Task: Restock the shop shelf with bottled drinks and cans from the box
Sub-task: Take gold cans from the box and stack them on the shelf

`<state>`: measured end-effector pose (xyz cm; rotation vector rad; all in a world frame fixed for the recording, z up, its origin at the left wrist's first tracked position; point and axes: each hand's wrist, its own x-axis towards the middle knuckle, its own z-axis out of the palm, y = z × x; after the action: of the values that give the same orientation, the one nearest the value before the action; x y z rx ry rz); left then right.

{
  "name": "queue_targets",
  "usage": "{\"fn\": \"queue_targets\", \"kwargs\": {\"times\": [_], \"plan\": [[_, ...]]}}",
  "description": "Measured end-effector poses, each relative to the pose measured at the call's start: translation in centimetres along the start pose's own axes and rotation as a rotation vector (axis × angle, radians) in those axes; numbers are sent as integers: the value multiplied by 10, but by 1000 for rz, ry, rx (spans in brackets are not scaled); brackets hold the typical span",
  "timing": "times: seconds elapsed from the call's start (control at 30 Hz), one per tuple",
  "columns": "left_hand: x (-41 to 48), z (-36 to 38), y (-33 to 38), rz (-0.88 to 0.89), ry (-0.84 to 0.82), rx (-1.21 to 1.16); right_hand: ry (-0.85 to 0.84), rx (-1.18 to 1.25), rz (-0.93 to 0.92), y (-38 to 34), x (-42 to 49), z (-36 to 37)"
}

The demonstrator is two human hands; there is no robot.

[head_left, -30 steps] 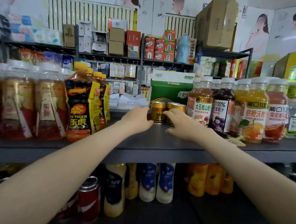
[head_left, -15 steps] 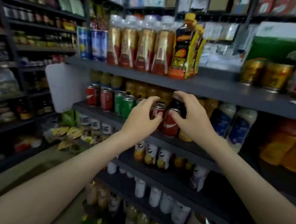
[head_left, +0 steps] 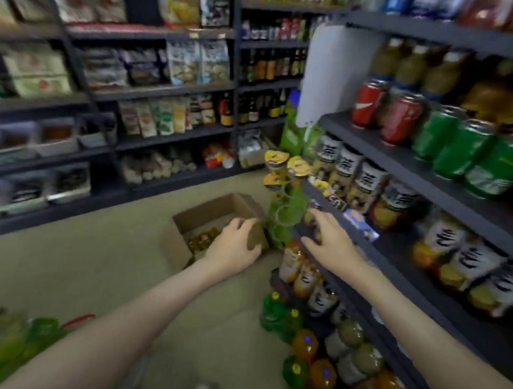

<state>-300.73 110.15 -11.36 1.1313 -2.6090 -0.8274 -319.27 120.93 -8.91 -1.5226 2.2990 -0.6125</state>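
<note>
Reaching down, left hand (head_left: 234,247) is curving over the box (head_left: 201,221), grip unclear in blur; right hand (head_left: 330,244), apart, is splaying seemingly empty fingers beside the shelf (head_left: 416,171).

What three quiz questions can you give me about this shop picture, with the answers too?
1. True or false: the cardboard box sits on a shelf.
2. Which cans stand next to the red cans? A green cans; B blue cans; C pink cans.
3. Fill in: the ___ hand is nearer the drinks shelf.

Key: 1 false, it is on the floor. 2 A. 3 right hand; the left hand shows in front of the box.
</note>
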Motion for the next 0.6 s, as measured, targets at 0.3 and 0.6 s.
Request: {"fn": "queue_targets", "kwargs": {"times": [0.3,0.6], "plan": [[89,-53,-173,-195,-97,86,-212,21,-5,-66,178,120],[199,-74,-273,-372,-199,38,-309,40,128,-54,314,182]]}}
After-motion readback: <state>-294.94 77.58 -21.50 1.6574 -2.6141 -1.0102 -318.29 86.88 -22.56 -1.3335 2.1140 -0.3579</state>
